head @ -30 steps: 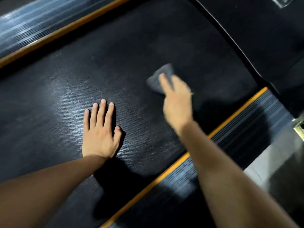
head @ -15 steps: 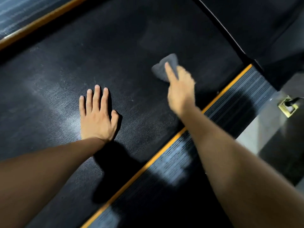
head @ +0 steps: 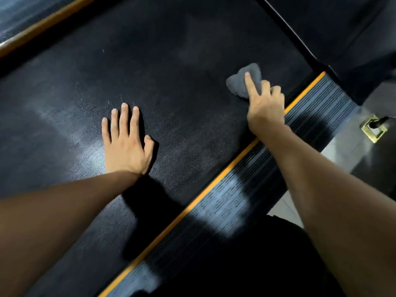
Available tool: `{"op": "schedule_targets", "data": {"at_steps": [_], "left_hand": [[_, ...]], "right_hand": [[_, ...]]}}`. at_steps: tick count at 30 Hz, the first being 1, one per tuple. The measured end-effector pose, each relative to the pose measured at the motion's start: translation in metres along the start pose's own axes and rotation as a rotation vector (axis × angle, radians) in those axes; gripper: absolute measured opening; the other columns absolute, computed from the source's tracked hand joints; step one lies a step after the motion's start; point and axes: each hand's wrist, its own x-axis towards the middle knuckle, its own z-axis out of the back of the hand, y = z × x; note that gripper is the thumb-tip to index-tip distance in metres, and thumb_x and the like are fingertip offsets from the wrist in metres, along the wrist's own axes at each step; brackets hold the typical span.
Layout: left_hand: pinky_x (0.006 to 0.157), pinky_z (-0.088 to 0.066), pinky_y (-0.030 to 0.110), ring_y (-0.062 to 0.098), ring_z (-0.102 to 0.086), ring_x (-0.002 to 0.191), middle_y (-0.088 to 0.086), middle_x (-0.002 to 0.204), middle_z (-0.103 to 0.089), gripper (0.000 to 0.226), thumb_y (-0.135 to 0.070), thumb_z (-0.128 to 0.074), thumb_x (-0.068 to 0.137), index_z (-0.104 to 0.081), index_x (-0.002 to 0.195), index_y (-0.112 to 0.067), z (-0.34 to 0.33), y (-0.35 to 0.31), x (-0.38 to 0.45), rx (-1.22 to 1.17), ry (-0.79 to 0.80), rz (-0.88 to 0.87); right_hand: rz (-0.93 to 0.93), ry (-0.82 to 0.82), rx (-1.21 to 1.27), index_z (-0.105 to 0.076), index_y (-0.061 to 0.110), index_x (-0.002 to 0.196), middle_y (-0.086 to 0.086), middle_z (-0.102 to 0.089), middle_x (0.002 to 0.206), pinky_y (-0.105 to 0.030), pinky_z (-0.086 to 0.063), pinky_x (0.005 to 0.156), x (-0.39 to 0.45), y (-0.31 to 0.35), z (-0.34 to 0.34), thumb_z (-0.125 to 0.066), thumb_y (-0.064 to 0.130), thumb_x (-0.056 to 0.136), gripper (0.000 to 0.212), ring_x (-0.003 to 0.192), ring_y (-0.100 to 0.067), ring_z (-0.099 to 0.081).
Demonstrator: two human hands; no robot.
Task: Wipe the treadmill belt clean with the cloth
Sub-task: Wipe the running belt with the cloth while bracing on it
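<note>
The black textured treadmill belt (head: 171, 71) fills most of the head view. A small grey cloth (head: 237, 81) lies bunched on the belt near its right edge. My right hand (head: 264, 106) presses down on the cloth, index finger stretched over it and the other fingers curled around its near side. My left hand (head: 126, 144) lies flat on the belt to the left, palm down, fingers spread, holding nothing.
A ribbed side rail (head: 246, 189) with an orange strip (head: 214, 185) runs along the belt's right edge. A second orange-edged rail (head: 38, 26) lies at the far left. The dark motor cover (head: 332, 28) is at top right. A brass floor socket (head: 374, 129) sits beside the treadmill.
My right hand has slid the cloth to the right, toward the orange-edged rail. The left hand has stayed flat on the belt. The view has shifted a little.
</note>
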Motion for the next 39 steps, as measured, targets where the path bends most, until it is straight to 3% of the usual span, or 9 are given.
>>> {"op": "schedule_targets", "data": {"at_steps": [6, 9, 12, 16, 20, 24, 29, 32, 39], "left_hand": [[0.128, -0.004, 0.054, 0.033, -0.008, 0.158, 0.011, 0.171, -0.013, 0.074, -0.043, -0.032, 0.094, -0.017, 0.162, -0.016, 0.000, 0.001, -0.001, 0.020, 0.007, 0.010], [0.128, -0.005, 0.054, 0.033, -0.010, 0.158, 0.012, 0.171, -0.014, 0.074, -0.042, -0.033, 0.094, -0.019, 0.162, -0.016, 0.000, 0.001, -0.001, 0.021, 0.004, 0.008], [0.128, -0.005, 0.053, 0.033, -0.010, 0.158, 0.012, 0.171, -0.015, 0.074, -0.042, -0.034, 0.094, -0.019, 0.162, -0.016, 0.001, -0.001, 0.001, 0.013, 0.009, 0.008], [0.128, -0.005, 0.053, 0.034, -0.011, 0.157, 0.012, 0.170, -0.016, 0.074, -0.041, -0.036, 0.094, -0.021, 0.162, -0.016, 0.003, -0.001, 0.000, 0.012, 0.002, 0.012], [0.128, -0.006, 0.053, 0.033, -0.011, 0.158, 0.011, 0.171, -0.016, 0.074, -0.042, -0.036, 0.094, -0.021, 0.162, -0.016, 0.002, 0.000, -0.001, 0.024, 0.015, 0.010], [0.127, -0.010, 0.054, 0.035, -0.017, 0.156, 0.013, 0.170, -0.019, 0.075, -0.041, -0.041, 0.092, -0.023, 0.161, -0.015, 0.003, 0.003, -0.001, 0.041, 0.032, -0.008], [0.122, -0.023, 0.049, 0.033, -0.033, 0.150, 0.010, 0.164, -0.035, 0.067, -0.043, -0.041, 0.093, -0.039, 0.155, -0.017, 0.020, 0.020, 0.007, 0.013, 0.029, -0.116], [0.119, -0.026, 0.046, 0.033, -0.037, 0.147, 0.009, 0.162, -0.037, 0.063, -0.042, -0.039, 0.096, -0.042, 0.154, -0.019, 0.033, 0.055, 0.025, 0.034, 0.051, -0.260], [0.127, -0.015, 0.049, 0.033, -0.025, 0.154, 0.013, 0.166, -0.028, 0.067, -0.046, -0.032, 0.096, -0.034, 0.158, -0.020, 0.046, 0.145, 0.076, 0.061, 0.047, -0.072]], "right_hand": [[0.247, 0.005, 0.196, -0.034, 0.032, 0.151, -0.006, -0.053, 0.110, -0.042, -0.040, 0.073, -0.108, 0.091, 0.013, -0.048, 0.015, 0.082, 0.072, 0.087, -0.032, -0.048], [0.410, 0.036, 0.333, -0.042, 0.035, 0.148, -0.004, -0.056, 0.109, -0.043, -0.045, 0.076, -0.087, 0.061, 0.017, -0.052, 0.010, 0.085, 0.069, 0.089, -0.032, -0.050], [0.169, -0.096, 0.196, -0.045, 0.036, 0.146, -0.011, -0.060, 0.106, -0.045, -0.049, 0.072, -0.035, 0.000, 0.010, -0.049, 0.008, 0.089, 0.064, 0.085, -0.038, -0.053], [-0.142, 0.166, 0.238, -0.025, 0.043, 0.153, -0.012, -0.045, 0.133, -0.051, -0.039, 0.097, -0.003, -0.012, 0.007, -0.051, 0.006, 0.093, 0.074, 0.111, -0.040, -0.042], [-0.044, 0.009, 0.276, -0.036, 0.030, 0.151, -0.016, -0.051, 0.117, -0.045, -0.043, 0.080, -0.053, 0.031, 0.015, -0.061, 0.014, 0.082, 0.075, 0.094, -0.039, -0.048], [0.201, 0.006, 0.427, -0.050, 0.029, 0.144, -0.008, -0.052, 0.099, -0.043, -0.046, 0.069, -0.114, 0.097, 0.020, -0.060, 0.019, 0.072, 0.073, 0.080, -0.033, -0.045], [0.233, -0.064, 0.486, -0.048, 0.027, 0.146, -0.009, -0.052, 0.104, -0.044, -0.045, 0.074, -0.125, 0.114, 0.015, -0.060, 0.016, 0.080, 0.068, 0.083, -0.033, -0.046], [0.212, -0.063, 0.438, -0.047, 0.028, 0.146, -0.010, -0.051, 0.112, -0.049, -0.048, 0.084, -0.119, 0.122, 0.013, -0.074, 0.016, 0.077, 0.075, 0.091, -0.034, -0.049], [0.239, -0.056, 0.371, -0.048, 0.024, 0.146, -0.013, -0.049, 0.116, -0.050, -0.047, 0.085, -0.106, 0.135, 0.014, -0.080, 0.013, 0.074, 0.080, 0.095, -0.032, -0.047]]}}
